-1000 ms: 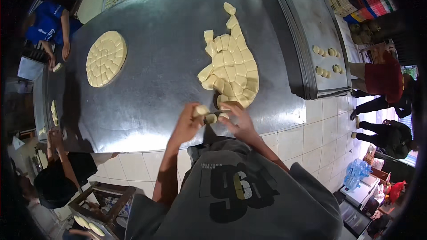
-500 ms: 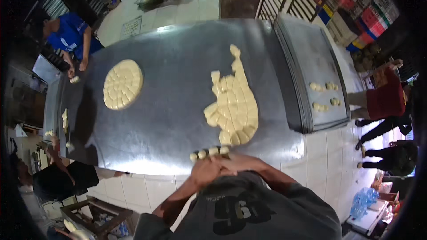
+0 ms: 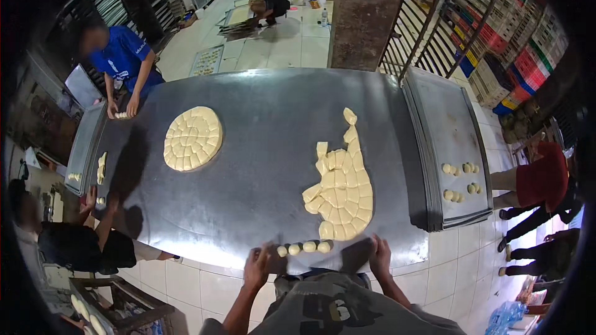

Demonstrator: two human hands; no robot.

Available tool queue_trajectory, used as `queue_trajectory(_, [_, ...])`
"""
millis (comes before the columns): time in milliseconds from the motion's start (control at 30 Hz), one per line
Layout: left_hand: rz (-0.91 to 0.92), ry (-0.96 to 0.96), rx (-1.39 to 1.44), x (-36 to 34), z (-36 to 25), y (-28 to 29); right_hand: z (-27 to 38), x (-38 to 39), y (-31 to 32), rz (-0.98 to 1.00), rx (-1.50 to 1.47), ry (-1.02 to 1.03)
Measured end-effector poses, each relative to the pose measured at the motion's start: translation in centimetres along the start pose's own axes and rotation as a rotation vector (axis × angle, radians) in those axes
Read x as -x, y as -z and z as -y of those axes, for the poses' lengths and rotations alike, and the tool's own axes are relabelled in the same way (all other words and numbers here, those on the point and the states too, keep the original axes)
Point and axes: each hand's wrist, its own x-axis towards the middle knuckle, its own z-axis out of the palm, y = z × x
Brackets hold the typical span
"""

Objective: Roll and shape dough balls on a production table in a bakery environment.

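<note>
My left hand [image 3: 257, 263] is at the near edge of the steel table [image 3: 261, 136], fingers loosely bent and apart, holding nothing. Beside it a row of several small dough balls [image 3: 310, 247] lies along that edge. My right hand [image 3: 380, 254] is at the edge to the right of the row, open and empty. Just beyond sits an irregular slab of cut, pale dough [image 3: 341, 205], with loose pieces trailing from its far end. A round slab of scored dough [image 3: 192, 138] lies farther left.
Stacked trays [image 3: 447, 124] at the right bear dough balls. Two co-workers handle dough at the left, one in blue [image 3: 124, 56], one in black [image 3: 68, 245]. Another person [image 3: 270, 3] crouches on the far floor. Crates [image 3: 515, 56] and people in red and black stand at the right.
My hands, earlier gathered on dough balls, have let go and moved apart to either side of the row. The view has tilted up, showing more of the floor beyond.
</note>
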Motion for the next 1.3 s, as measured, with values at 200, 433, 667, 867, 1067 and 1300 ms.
queue_trajectory(200, [-0.429,0.205,-0.363,-6.9,3.9,-1.8,-10.8,-5.8,2.7,-0.195,0.578,-0.006])
queue_trajectory(433, [-0.536,-0.218,-0.168,-3.3,-3.7,-2.6,-8.7,-2.7,2.7,-0.255,0.203,0.148])
queue_trajectory(667, [-0.545,0.092,-0.22,-8.4,-1.1,-2.5,-5.4,-10.2,3.0,-0.232,0.039,-0.128])
queue_trajectory(867, [-0.249,0.031,-0.448,-2.1,1.1,2.4,-10.9,-6.8,11.7,-0.232,0.527,-0.005])
queue_trajectory(1067, [-0.406,0.015,-0.269,-5.7,-5.4,-0.7,-1.9,-9.4,5.8,-0.248,0.19,-0.09])
queue_trajectory(1300, [-0.293,0.153,0.156,1.9,-8.9,4.5,-1.3,-5.1,9.0,-0.119,-0.152,-0.086])
